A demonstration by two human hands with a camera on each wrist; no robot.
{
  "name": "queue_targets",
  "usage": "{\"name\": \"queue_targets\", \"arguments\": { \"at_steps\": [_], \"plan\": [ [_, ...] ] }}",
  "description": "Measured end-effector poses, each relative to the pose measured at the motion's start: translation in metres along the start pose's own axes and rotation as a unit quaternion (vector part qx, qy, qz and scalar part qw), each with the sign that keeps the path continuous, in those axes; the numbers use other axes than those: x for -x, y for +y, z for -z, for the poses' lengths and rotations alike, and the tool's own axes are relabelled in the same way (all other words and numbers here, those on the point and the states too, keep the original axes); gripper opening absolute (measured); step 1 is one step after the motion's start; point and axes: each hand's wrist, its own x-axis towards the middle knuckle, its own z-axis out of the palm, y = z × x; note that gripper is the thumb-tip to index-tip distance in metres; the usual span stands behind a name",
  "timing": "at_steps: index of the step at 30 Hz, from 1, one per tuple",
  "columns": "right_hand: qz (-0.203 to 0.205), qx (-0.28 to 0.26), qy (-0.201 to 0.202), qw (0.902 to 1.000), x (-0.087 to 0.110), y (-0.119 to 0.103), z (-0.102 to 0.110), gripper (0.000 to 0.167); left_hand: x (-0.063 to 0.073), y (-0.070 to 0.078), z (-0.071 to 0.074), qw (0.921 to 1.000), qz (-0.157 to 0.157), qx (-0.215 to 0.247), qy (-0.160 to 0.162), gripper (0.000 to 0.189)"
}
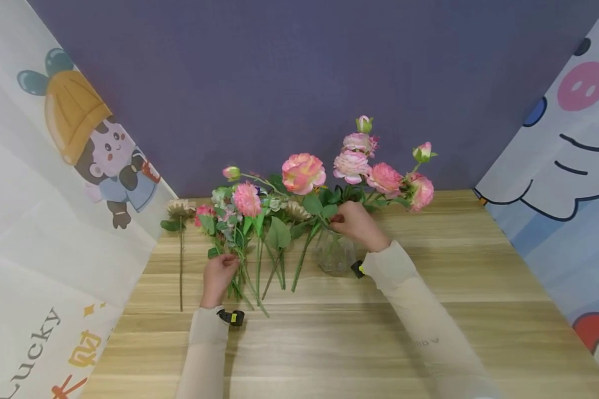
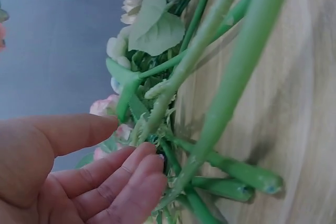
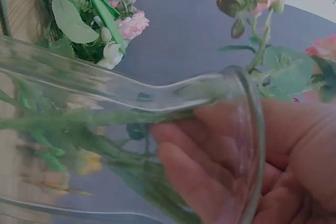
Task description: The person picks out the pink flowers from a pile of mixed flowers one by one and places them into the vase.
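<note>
The glass vase (image 1: pixel 334 256) stands upright on the wooden table (image 1: pixel 299 349), with green stems (image 3: pixel 121 161) inside it. Your right hand (image 1: pixel 356 224) is at the vase's mouth, its fingers bent and seen through the glass next to a stem; you cannot tell from here whether they grip it, or whether they lie inside the neck or behind it. Above and to the right of the vase spread pink blooms (image 1: pixel 385 180) and two buds, the upper bud (image 1: pixel 364 124) and the right-hand bud (image 1: pixel 424 151).

Your left hand (image 1: pixel 219 277) is well to the left of the vase, over a group of loose flower stems (image 2: pixel 226 103). Its thumb is parted from the softly bent fingers by a narrow gap, and nothing is held there. Between that hand and the vase lies a bright pink flower (image 1: pixel 247 200); nearer the vase, just up and left of it, is a large coral bloom (image 1: pixel 303 173). Farthest left of the vase, a cream flower (image 1: pixel 181 208) lies apart on its long brown stem.
</note>
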Motion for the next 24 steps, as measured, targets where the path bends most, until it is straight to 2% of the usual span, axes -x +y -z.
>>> {"name": "queue_targets", "arguments": {
  "at_steps": [4, 11, 16, 20, 24],
  "plan": [
    [-0.014, -0.008, -0.012, 0.9998, -0.001, 0.0, 0.001, 0.034, -0.001, 0.0, -0.005, 1.0, 0.005, -0.002, 0.001, 0.028],
    [-0.015, -0.03, -0.026, 0.9991, 0.0, 0.002, 0.003, 0.04, -0.001, 0.002, -0.009, 0.9998, 0.012, 0.009, -0.013, 0.027],
    [-0.017, -0.062, -0.044, 0.9969, 0.001, 0.002, 0.005, 0.032, -0.001, 0.0, -0.013, 1.0, 0.007, 0.003, -0.001, 0.021],
    [-0.027, -0.08, -0.04, 0.9956, 0.004, 0.001, 0.007, 0.025, -0.002, -0.001, -0.016, 1.0, 0.004, -0.006, 0.004, 0.018],
    [-0.033, -0.088, -0.012, 0.9955, 0.009, -0.002, 0.011, 0.021, -0.002, -0.002, -0.018, 0.9999, 0.004, -0.012, 0.002, 0.015]
  ]
}}
